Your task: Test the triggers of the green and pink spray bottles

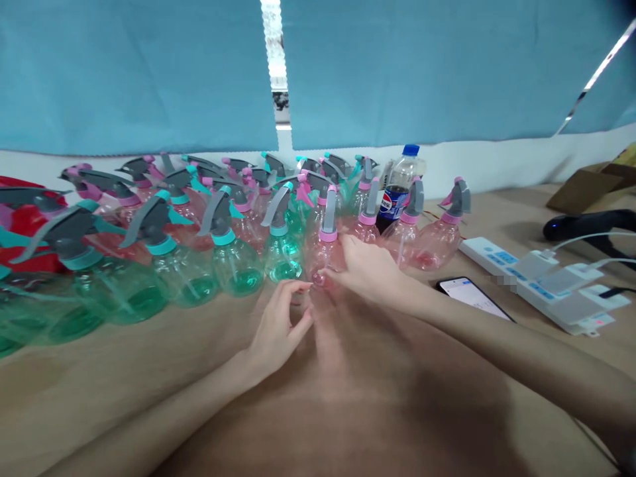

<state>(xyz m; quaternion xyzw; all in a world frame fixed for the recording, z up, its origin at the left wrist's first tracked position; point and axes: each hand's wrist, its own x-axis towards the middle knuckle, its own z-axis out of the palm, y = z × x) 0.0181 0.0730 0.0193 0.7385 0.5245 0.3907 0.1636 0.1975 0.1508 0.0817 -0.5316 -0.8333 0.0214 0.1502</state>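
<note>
A pink spray bottle (328,248) with a grey trigger stands upright at the front middle of the group. My right hand (368,268) grips its right side, thumb towards the front near the base. Just below and left of that bottle is my left hand (281,324). Its fingers are curved, with a gap between them and the thumb, and nothing shows in it. Left of the pink bottle stands a green spray bottle (283,255), and another green spray bottle (237,265) is beside that one. Two more pink bottles, one of them a pink spray bottle (440,242), stand to the right.
Several more spray bottles crowd the table's left and back. Behind them rises a blue curtain (149,73). A cola bottle (395,199) stands at the back. On the right lie a phone (472,295), a power strip (527,281) with cables, a black device (591,225) and a cardboard box (576,189).
</note>
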